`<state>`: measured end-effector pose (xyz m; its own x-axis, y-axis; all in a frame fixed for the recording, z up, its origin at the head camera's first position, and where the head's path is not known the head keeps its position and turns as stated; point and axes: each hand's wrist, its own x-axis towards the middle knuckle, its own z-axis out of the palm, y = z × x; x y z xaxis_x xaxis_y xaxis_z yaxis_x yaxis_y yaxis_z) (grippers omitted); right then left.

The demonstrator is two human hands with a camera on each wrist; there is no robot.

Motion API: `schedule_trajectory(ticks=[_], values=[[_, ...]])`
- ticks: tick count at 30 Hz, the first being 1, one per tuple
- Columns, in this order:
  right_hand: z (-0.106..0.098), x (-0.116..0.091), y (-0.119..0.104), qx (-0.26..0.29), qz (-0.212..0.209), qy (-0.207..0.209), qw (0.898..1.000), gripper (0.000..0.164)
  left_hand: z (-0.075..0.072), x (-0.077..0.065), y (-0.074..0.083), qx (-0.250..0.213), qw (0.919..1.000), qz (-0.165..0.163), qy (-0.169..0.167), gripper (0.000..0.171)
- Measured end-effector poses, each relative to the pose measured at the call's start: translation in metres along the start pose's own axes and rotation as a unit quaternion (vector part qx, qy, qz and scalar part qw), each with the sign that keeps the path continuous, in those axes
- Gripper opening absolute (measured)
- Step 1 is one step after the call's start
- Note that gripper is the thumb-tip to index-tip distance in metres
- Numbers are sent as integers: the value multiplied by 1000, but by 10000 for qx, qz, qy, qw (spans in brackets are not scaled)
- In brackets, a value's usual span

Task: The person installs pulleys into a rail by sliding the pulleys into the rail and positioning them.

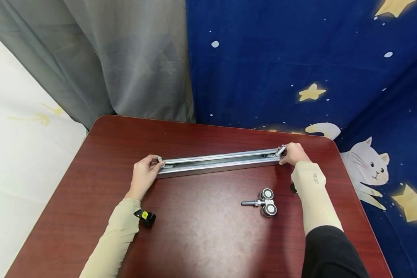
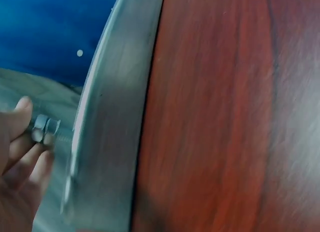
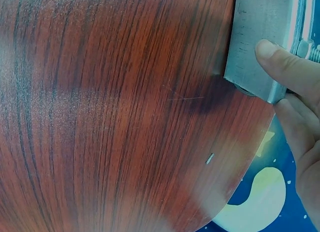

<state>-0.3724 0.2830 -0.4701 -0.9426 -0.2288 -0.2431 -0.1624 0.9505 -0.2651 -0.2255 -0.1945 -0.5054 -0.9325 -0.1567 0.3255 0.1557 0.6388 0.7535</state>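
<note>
The left hand (image 1: 143, 173) pinches the left bolt (image 1: 160, 159) between thumb and fingers, at the near end of the rail (image 1: 222, 167). From there the rail runs across to the right hand (image 1: 295, 153), which grips its other end, thumb laid along the side wall and fingers bent around the end. Its open slot faces up between the two hands. The right bolt (image 1: 280, 150) slants up out of the slot just beside the right hand's fingers; whether they touch it, I cannot tell.

Nearer the person than the right hand, and a little to its left, a roller (image 1: 269, 209) lies on the table (image 1: 194, 220), apart from both hands, its threaded stem pointing toward the left hand's side. Beyond the left hand hangs a grey curtain (image 1: 146, 58); beyond the right, a blue curtain (image 1: 250, 77) with stars.
</note>
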Motion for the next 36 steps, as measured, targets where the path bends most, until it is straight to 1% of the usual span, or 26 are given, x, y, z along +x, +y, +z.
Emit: schedule_trajectory(ticks=[2, 4, 6, 7, 9, 11, 13, 15, 17, 21, 24, 27, 30, 33, 36], values=[[1, 0, -1, -13, -12, -3, 10000, 45, -8, 3, -3, 124, 9985, 30, -538, 29], [2, -1, -2, -23, -44, -4, 10000, 45, -17, 7, -8, 413, 9925, 108, -1145, 39], [3, -1, -2, -10, -30, 3, 10000, 44, -23, 12, -12, 818, 9813, 291, -1719, 49], [3, -2, -2, -20, -35, 13, 10000, 44, -26, 15, -13, 1052, 9740, 435, -1958, 52], [4, -2, -1, -33, -60, 38, 10000, 43, -30, 20, -16, 1418, 9601, 691, -2311, 54], [4, -3, -1, -31, -82, 45, 10000, 42, -32, 24, -15, 1716, 9489, 787, -2527, 54], [4, -5, 0, -13, -117, 44, 9999, 41, -32, 27, -13, 1926, 9428, 661, -2638, 53], [3, -6, 0, 7, -172, 54, 9998, 40, -32, 30, -10, 2082, 9395, 433, -2687, 54], [3, -7, 1, 8, -251, 79, 9997, 43, -31, 33, -6, 2244, 9359, 302, -2698, 55], [0, -8, 4, 52, -374, 41, 9993, 52, -29, 37, -1, 2480, 9293, 299, -2720, 53], [-3, -7, 3, 185, -419, -158, 9988, 59, -27, 38, 1, 2582, 9247, 328, -2778, 52], [-9, -8, 0, 330, -413, -335, 9980, 69, -26, 38, 1, 2571, 9235, 309, -2829, 52], [-16, -8, -6, 358, -459, -399, 9975, 76, -25, 39, 0, 2534, 9252, 210, -2817, 52], [-22, -5, -15, 311, -526, -407, 9973, 77, -26, 40, -1, 2540, 9265, 98, -2775, 53], [-29, 0, -28, 302, -671, -437, 9963, 74, -27, 40, -1, 2536, 9272, -3, -2757, 55]])
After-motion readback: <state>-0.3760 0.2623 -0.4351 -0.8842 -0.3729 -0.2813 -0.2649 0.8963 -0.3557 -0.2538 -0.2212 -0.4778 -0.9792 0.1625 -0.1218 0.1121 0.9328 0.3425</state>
